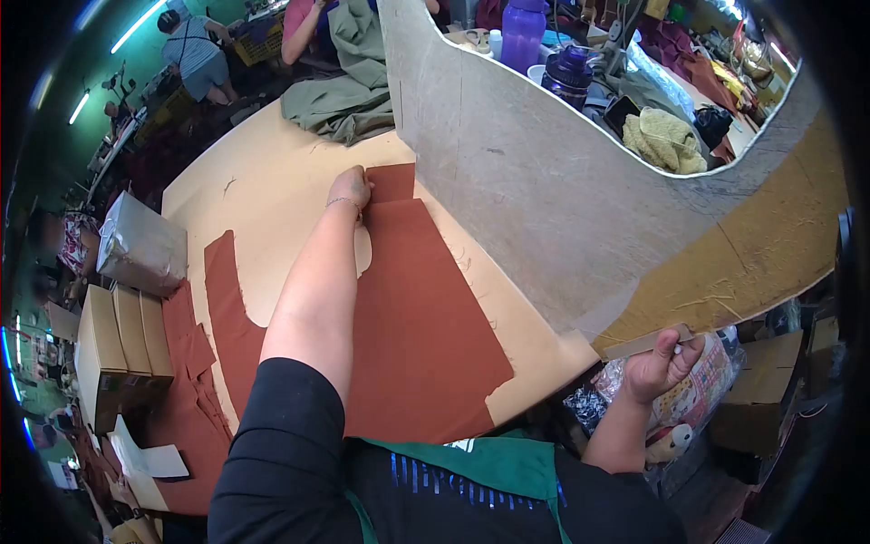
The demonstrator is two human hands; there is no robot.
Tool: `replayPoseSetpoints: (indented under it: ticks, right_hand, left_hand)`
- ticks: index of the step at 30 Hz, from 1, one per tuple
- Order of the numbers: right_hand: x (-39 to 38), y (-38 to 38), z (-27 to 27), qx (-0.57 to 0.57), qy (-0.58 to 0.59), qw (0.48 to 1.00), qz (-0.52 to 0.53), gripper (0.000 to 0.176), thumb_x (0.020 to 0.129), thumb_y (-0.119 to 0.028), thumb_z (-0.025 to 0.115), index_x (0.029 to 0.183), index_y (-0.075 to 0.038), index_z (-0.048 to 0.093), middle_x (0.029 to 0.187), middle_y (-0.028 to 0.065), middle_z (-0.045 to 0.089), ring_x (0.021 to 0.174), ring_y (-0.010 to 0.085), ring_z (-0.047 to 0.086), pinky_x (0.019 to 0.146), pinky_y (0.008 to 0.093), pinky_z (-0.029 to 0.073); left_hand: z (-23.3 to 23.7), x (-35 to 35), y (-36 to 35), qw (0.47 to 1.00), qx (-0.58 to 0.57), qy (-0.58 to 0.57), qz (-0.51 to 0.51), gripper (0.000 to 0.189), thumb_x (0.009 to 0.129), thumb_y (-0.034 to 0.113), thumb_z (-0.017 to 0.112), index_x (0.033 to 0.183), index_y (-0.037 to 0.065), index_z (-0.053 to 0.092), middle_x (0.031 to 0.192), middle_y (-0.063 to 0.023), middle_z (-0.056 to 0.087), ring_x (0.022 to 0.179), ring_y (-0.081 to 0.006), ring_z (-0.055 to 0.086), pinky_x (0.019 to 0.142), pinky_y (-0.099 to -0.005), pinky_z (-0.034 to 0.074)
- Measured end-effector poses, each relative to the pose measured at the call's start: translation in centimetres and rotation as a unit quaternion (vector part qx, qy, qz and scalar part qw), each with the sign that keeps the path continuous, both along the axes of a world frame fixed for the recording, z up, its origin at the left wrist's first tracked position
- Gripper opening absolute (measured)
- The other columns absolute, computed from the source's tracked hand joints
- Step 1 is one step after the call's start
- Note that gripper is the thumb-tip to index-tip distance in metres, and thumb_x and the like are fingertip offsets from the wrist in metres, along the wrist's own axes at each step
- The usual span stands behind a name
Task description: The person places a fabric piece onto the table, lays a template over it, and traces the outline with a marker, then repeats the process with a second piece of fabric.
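A large rust-red cloth piece (417,317) lies flat on the tan table (263,172), with a smaller flap of the same cloth (391,183) at its top. My left hand (352,189) is at the upper left edge of that flap, its fingers bent together; what they may pinch is hidden. Out to the right, my right hand (662,364) is closed on a small flat tan strip (648,343) at the corner of the grey and brown panel. Left of my forearm lies a curved rust-red piece (231,308).
The grey panel (517,181) rises at the right, with a purple bottle (523,34) behind it. Olive cloth (349,91) lies at the table's far edge by a person. Cardboard boxes (104,340) and a plastic-wrapped bundle (140,240) stand left. Another person (195,54) is farther back.
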State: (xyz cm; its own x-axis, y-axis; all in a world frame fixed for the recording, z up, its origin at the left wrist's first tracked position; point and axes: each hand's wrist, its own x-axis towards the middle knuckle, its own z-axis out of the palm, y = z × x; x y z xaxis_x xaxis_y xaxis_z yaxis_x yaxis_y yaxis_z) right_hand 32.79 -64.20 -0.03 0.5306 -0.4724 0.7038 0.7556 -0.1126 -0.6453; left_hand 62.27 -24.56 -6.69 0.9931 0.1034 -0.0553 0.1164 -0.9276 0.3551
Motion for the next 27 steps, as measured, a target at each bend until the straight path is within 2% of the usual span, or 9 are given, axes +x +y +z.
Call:
replayPoseSetpoints:
  ticks: [4, 7, 10, 13, 16, 18, 23, 25, 27]
  right_hand:
    - [0.0, -0.1, 0.2, -0.005, -0.001, 1.0, -0.017, 0.03, 0.084, -0.009, 0.054, 0.114, -0.008, 0.047, 0.114, 0.0065, 0.05, 0.103, 0.0167, 0.046, 0.091, 0.0343, 0.034]
    - [0.1, 1.0, 1.1, 0.023, 0.001, 0.999, -0.027, 0.024, 0.083, -0.008, 0.055, 0.107, -0.009, 0.051, 0.103, 0.0029, 0.056, 0.097, 0.0137, 0.049, 0.089, 0.0311, 0.036]
    - [0.1, 1.0, 1.0, 0.02, -0.004, 1.0, -0.018, 0.023, 0.083, -0.009, 0.056, 0.105, -0.007, 0.051, 0.103, 0.0037, 0.055, 0.095, 0.0136, 0.048, 0.088, 0.0302, 0.035]
    - [-0.6, 1.0, 1.3, 0.006, 0.016, 1.0, -0.017, 0.019, 0.081, -0.011, 0.059, 0.096, -0.004, 0.051, 0.099, 0.0042, 0.054, 0.089, 0.0123, 0.047, 0.084, 0.0274, 0.035]
    - [-0.3, 1.7, 2.4, 0.0, 0.029, 0.999, -0.026, 0.017, 0.082, -0.012, 0.059, 0.093, -0.003, 0.051, 0.094, 0.0027, 0.054, 0.084, 0.0094, 0.046, 0.08, 0.0237, 0.034]
    - [-0.3, 1.8, 2.6, 0.006, 0.036, 0.999, -0.025, 0.018, 0.082, -0.013, 0.059, 0.094, -0.003, 0.051, 0.093, 0.0024, 0.054, 0.084, 0.0096, 0.046, 0.08, 0.024, 0.035]
    - [-0.6, 0.9, 1.9, -0.063, 0.027, 0.998, 0.014, 0.025, 0.084, -0.008, 0.054, 0.107, -0.003, 0.049, 0.11, 0.0054, 0.052, 0.102, 0.0139, 0.046, 0.092, 0.0301, 0.033]
    - [-0.3, 0.9, 1.7, -0.054, 0.025, 0.998, 0.007, 0.029, 0.084, -0.007, 0.054, 0.112, -0.003, 0.048, 0.112, 0.0063, 0.052, 0.102, 0.0142, 0.047, 0.091, 0.0304, 0.034]
    - [-0.2, 1.4, 1.7, -0.024, 0.034, 0.999, 0.003, 0.031, 0.083, -0.006, 0.054, 0.114, -0.002, 0.047, 0.114, 0.0069, 0.051, 0.103, 0.0145, 0.047, 0.091, 0.0309, 0.034]
  left_hand:
    - [-0.8, 0.7, -0.1, 0.977, -0.064, -0.131, 0.152, 0.032, 0.075, 0.021, 0.062, 0.101, 0.008, 0.051, 0.097, -0.0161, 0.058, 0.087, -0.0359, 0.057, 0.079, -0.0387, 0.045]
    - [0.5, -2.1, -1.3, 0.967, 0.016, -0.245, 0.067, 0.031, 0.076, 0.022, 0.06, 0.102, 0.008, 0.05, 0.099, -0.0164, 0.057, 0.083, -0.0353, 0.058, 0.077, -0.0406, 0.046]
    - [0.3, -1.8, -1.6, 0.974, 0.074, -0.21, -0.044, 0.029, 0.076, 0.023, 0.061, 0.099, 0.008, 0.051, 0.095, -0.0161, 0.059, 0.081, -0.033, 0.059, 0.075, -0.0424, 0.046]
    - [4.1, -2.5, -3.5, 0.983, -0.14, 0.102, 0.059, 0.024, 0.077, 0.02, 0.059, 0.093, 0.004, 0.052, 0.088, -0.0188, 0.059, 0.082, -0.0333, 0.058, 0.075, -0.0423, 0.046]
    - [1.1, -0.1, -2.1, 0.983, -0.042, -0.153, 0.095, 0.017, 0.078, 0.014, 0.055, 0.086, -0.001, 0.052, 0.083, -0.022, 0.059, 0.082, -0.0349, 0.058, 0.075, -0.0414, 0.045]
    - [1.3, 1.6, -0.4, 0.938, -0.236, -0.145, 0.206, 0.025, 0.078, 0.014, 0.054, 0.095, -0.004, 0.05, 0.094, -0.0249, 0.057, 0.092, -0.037, 0.054, 0.082, -0.04, 0.042]
    - [4.6, -5.2, -1.0, 0.913, -0.122, -0.388, -0.012, 0.054, 0.076, 0.027, 0.061, 0.117, -0.003, 0.042, 0.121, -0.0246, 0.04, 0.113, -0.0378, 0.038, 0.094, -0.0414, 0.032]
    - [5.1, -12.1, -3.0, 0.94, 0.001, -0.323, -0.115, 0.053, 0.074, 0.031, 0.064, 0.115, 0.002, 0.046, 0.122, -0.0186, 0.043, 0.112, -0.0367, 0.039, 0.093, -0.0396, 0.035]
    - [5.9, -21.5, -6.3, 0.97, 0.037, -0.167, -0.172, 0.057, 0.071, 0.042, 0.063, 0.118, 0.014, 0.047, 0.132, -0.0138, 0.034, 0.125, -0.0376, 0.024, 0.091, -0.0618, 0.023]
